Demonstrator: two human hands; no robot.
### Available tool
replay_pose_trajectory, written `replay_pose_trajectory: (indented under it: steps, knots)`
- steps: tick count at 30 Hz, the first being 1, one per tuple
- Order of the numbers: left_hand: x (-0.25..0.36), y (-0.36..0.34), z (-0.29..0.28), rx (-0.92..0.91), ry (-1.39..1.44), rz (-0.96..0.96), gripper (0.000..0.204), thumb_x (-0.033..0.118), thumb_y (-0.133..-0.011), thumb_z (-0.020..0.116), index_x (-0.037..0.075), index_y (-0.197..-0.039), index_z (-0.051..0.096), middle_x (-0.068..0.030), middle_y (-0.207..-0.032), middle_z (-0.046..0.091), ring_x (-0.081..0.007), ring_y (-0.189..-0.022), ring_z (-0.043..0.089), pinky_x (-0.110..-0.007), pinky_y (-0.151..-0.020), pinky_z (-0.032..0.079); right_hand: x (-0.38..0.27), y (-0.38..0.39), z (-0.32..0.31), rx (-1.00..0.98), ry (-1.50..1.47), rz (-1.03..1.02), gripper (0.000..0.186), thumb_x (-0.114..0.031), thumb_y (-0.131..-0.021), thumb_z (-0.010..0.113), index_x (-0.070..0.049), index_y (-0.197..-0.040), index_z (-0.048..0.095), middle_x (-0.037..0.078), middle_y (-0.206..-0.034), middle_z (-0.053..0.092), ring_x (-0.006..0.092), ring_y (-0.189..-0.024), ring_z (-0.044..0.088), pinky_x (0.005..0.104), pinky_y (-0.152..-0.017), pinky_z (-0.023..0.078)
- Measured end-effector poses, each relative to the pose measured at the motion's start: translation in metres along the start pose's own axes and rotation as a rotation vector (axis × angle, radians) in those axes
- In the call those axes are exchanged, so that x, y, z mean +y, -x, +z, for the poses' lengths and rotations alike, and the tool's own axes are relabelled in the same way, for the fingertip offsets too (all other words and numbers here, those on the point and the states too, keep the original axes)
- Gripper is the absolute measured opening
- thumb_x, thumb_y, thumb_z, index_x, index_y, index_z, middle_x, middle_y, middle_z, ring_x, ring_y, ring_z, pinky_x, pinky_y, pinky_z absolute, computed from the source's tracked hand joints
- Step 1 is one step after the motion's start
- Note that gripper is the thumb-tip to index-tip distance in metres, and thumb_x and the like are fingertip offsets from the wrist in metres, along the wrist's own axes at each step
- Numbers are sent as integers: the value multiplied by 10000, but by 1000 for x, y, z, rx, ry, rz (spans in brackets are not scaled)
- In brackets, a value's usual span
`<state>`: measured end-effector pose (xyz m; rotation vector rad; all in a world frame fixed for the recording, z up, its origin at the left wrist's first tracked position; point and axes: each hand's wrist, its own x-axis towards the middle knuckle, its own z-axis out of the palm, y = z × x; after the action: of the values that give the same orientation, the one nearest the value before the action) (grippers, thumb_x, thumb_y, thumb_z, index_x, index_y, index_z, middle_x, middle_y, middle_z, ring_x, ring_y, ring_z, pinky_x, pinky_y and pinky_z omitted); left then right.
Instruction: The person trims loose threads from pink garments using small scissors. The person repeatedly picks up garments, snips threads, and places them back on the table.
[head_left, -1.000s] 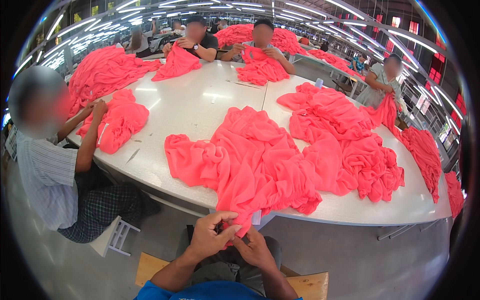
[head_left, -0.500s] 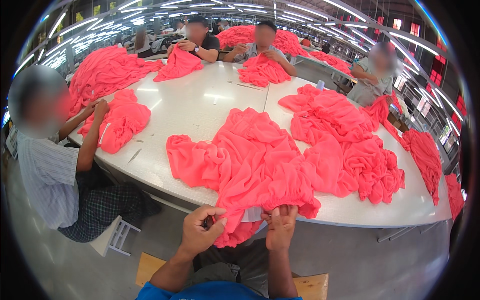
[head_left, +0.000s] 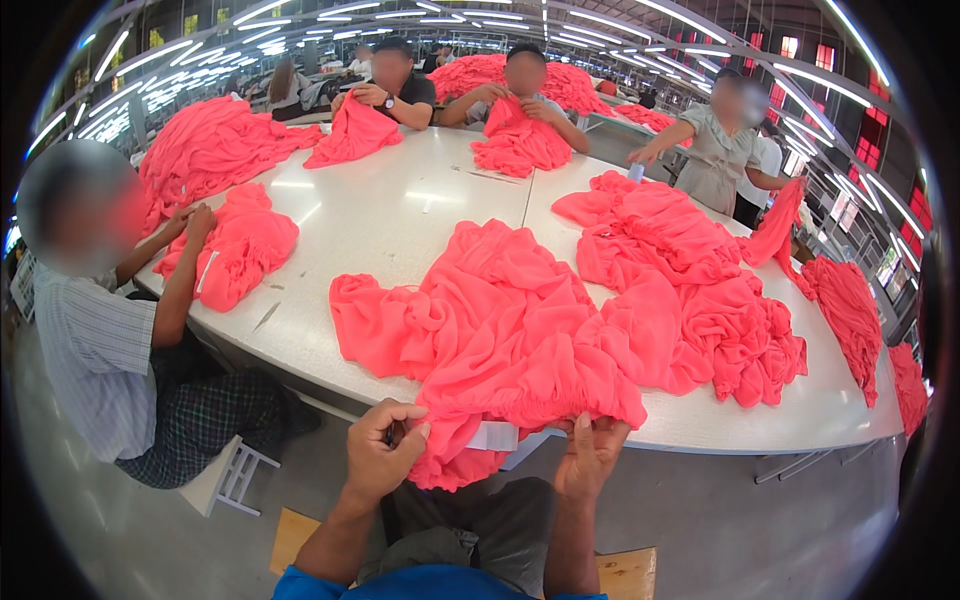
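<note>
A coral-pink garment [head_left: 500, 320] of thin, gathered fabric lies bunched at the table's near edge, part of it hanging over. My left hand [head_left: 380, 455] is closed at the left of its ruffled edge, with a small dark object partly hidden between thumb and fingers. At the right end of that edge, my right hand [head_left: 590, 460] pinches the fabric between thumb and fingertips. Between my hands a white label [head_left: 494, 436] shows beneath the gathered edge. The garment's underside is hidden.
More coral garments [head_left: 700, 290] lie heaped to the right on the white table [head_left: 380, 215]. A person at left [head_left: 95, 350] and others across the table handle similar pieces. Far right, a standing person [head_left: 715, 160] reaches toward a pale cylinder [head_left: 636, 172]. A large pile [head_left: 215, 145] sits far left.
My hands have moved apart, the right one outward, spreading the gathered edge and baring more of the label. The person far right has stretched an arm toward the cylinder; another across has raised fabric.
</note>
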<state>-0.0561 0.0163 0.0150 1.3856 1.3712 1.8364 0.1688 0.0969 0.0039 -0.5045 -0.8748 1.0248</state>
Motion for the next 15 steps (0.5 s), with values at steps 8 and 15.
replay_pose_trajectory:
  steps: [8,15]
  knots:
    - [9,-49,-10,64,-345,301,170,-21,-801,725,36,-958,694,-22,-741,590,-71,-580,486,-232,-528,397,-24,-35,-8,-126,395,-109,423,-37,-967,603,-4,-1350,426,74,-1041,627,137,-880,600,271,-746,495]
    - [24,-161,1,192,-527,794,195,-39,-790,702,64,-953,673,-77,-759,588,-179,-587,586,-295,-527,469,-49,-101,6,-279,1014,-119,280,-90,-943,649,17,-1155,499,81,-855,631,121,-678,537,281,-627,444]
